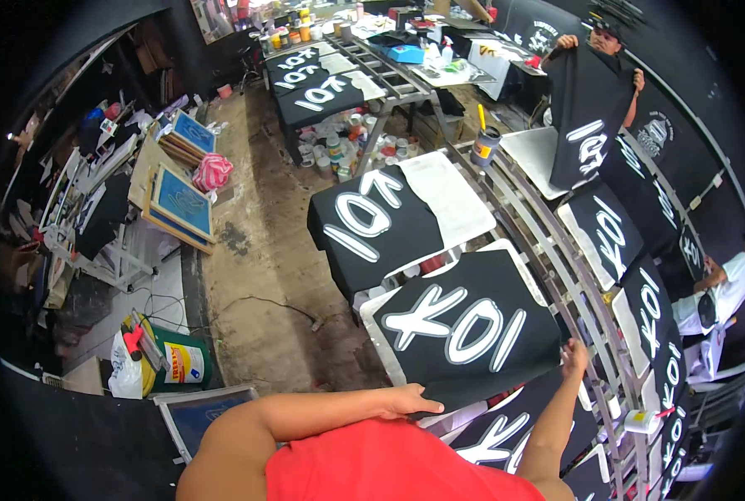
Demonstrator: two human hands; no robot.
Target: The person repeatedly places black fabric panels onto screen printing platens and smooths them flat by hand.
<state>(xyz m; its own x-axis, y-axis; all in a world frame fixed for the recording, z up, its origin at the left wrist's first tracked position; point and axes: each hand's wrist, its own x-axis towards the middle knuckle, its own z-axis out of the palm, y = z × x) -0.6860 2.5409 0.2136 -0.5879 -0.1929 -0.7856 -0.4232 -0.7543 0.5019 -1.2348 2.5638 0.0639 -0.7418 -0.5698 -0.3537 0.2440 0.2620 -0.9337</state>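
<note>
A black fabric panel [414,355] with bold white hand-painted-style lettering lies over a pale board in front of me. My left hand [410,402] is closed on its near edge, thumb on top, fingers partly hidden beneath. At its right corner, my right hand [574,357] grips the cloth beside the metal rails. A strip of the pale board [506,255] shows past the panel's far edge. Just beyond lies another lettered black panel [330,219], with bare white board [447,200] to its right. Below my hands, a further lettered panel [556,430] is partly hidden by my arm.
Metal rails [539,225] run along the boards, bearing a dark can [484,149] with a yellow handle and a white tub [642,421]. A co-worker holds up black cloth [581,108]; another person stands right. Framed screens [184,204] and a green bucket [180,359] are left.
</note>
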